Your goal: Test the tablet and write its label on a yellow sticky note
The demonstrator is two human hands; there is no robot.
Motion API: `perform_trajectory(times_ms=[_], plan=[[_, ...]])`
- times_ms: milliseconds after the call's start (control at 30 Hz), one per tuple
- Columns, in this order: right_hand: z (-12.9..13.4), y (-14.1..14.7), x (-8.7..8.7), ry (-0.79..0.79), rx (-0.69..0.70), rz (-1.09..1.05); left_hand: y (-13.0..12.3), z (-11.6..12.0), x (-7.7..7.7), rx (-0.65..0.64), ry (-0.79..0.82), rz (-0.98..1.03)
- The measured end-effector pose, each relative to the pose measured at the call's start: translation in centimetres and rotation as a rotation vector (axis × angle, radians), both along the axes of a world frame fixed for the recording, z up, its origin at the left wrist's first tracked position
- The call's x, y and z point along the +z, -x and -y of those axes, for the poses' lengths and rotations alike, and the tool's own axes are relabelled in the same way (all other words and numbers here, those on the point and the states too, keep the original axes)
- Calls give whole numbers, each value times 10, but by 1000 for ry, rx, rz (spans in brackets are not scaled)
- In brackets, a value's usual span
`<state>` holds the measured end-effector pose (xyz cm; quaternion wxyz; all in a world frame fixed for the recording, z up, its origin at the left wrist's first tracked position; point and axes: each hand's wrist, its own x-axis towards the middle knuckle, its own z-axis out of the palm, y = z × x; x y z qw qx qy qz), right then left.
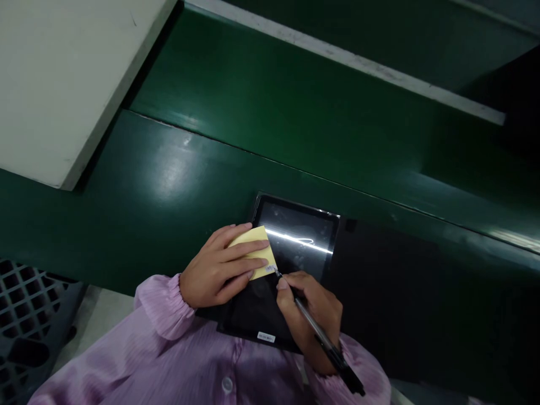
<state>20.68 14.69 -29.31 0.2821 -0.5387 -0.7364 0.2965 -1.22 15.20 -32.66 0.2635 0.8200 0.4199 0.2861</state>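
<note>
A yellow sticky note [258, 234] lies over a flat tablet-like device [291, 222] with a dark glossy screen and a black border. Two fingers of my left hand [217, 267] are stretched across the note and hold it, with the thumb at its lower edge. In my right hand [314, 306] is a pen [324, 340], gripped near its tip and slanting down to the right. The pen's tip touches the note's lower right corner, beside small handwritten marks too small to read. A white label [265, 337] is on the device's near edge.
The device rests on a dark green table [202, 169] crossed by a long seam. A thick pale board [63, 73] occupies the upper left. A light strip [358, 59] runs along the far side. At the lower left stands a dark lattice crate [29, 315].
</note>
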Motion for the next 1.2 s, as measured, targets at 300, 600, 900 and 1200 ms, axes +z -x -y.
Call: perform_trajectory(times_ms=[300,600,900,1200], plan=[[14,-8,-9,128,-320,-235,-2,2,0,53,-7,45],[33,-35,-4,204,-283,-264,-1,9,12,505,336,423],[57,-19,22,385,-231,-757,-32,28,74,424,502,619],[80,-26,20,376,-276,-931,-51,48,83,464,348,491]])
